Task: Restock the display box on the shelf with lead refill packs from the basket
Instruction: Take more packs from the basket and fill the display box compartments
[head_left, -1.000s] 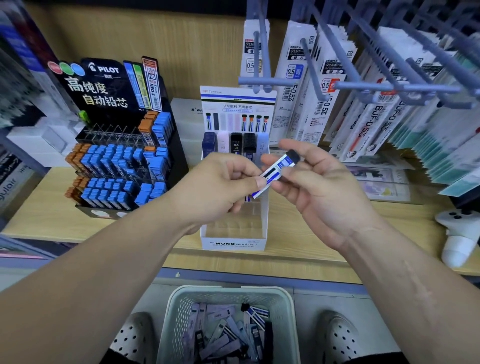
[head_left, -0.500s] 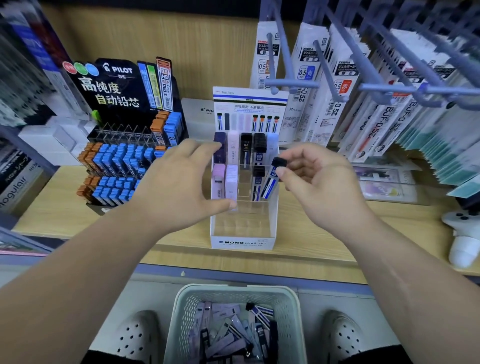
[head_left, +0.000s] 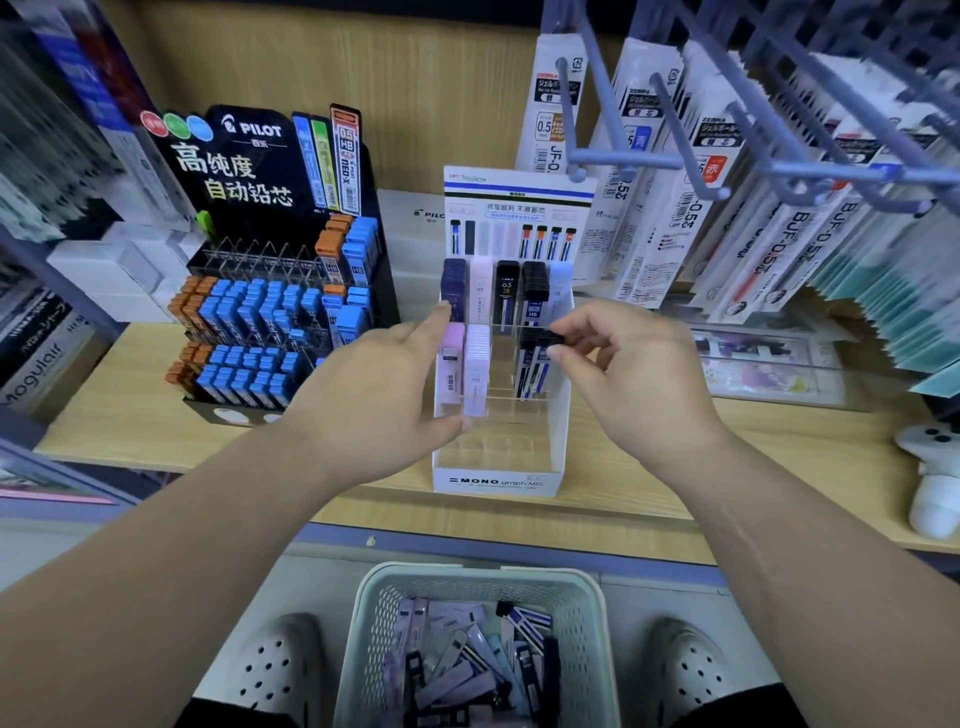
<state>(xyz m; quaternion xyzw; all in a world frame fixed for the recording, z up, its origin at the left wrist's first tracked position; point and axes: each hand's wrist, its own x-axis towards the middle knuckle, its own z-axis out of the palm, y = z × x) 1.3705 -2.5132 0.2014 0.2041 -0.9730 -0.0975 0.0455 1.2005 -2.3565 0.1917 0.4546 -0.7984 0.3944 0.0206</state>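
The white MONO display box (head_left: 496, 480) stands on the wooden shelf, with pink, black and blue lead refill packs upright in its rear slots. My right hand (head_left: 631, 382) pinches the black cap of a blue-and-white refill pack (head_left: 540, 364), which stands in a slot on the box's right side. My left hand (head_left: 379, 395) rests against the box's left wall with fingers spread and holds nothing. Below the shelf, a pale green basket (head_left: 382, 618) on the floor holds several loose refill packs (head_left: 467, 654).
A black Pilot lead display (head_left: 270, 291) with blue and orange packs stands left of the box. Blue hooks (head_left: 623, 156) with hanging pen refills jut out above right. A white controller (head_left: 935, 478) lies at the shelf's right edge. White shoes flank the basket.
My right hand carried the blue-and-white pack from mid-air down into a right-hand slot of the box. My left hand let go of it and moved to the box's left side.
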